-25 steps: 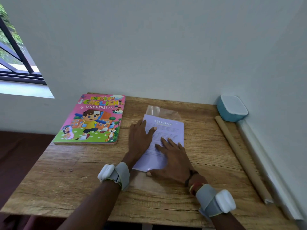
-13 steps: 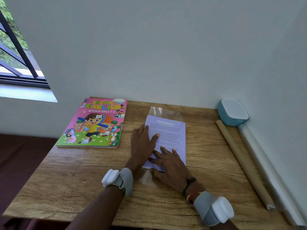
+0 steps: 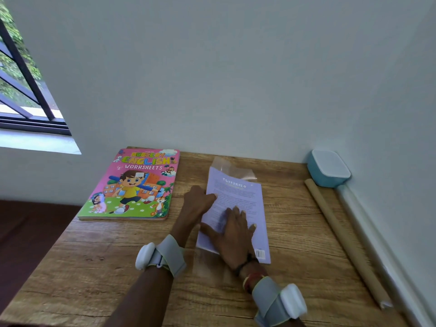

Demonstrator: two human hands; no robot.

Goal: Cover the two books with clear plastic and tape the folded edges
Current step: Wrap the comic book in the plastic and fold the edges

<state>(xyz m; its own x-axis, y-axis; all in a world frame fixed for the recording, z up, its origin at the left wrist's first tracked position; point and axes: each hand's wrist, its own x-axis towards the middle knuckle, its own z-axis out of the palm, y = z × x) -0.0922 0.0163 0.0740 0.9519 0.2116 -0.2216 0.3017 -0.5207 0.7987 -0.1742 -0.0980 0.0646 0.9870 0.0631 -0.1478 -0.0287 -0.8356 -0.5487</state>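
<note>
At table (image 3: 94, 267) centre, nearer far edge: lilac book (image 3: 245, 197) on clear plastic (image 3: 231, 169). My right hand (image 3: 232, 234), flat, fingers spread, has slid from book's near-left corner to mid-cover; left hand (image 3: 198, 204) flat, pressing left edge. Fold smoothing likely under way, untaped; pink workbook (image 3: 139, 185), far-left corner, apparently uncovered

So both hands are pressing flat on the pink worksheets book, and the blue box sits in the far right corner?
Not quite. In the head view the left hand and right hand press flat on the lilac book; the pink worksheets book lies untouched to its left. The blue box does sit in the far right corner.
</note>
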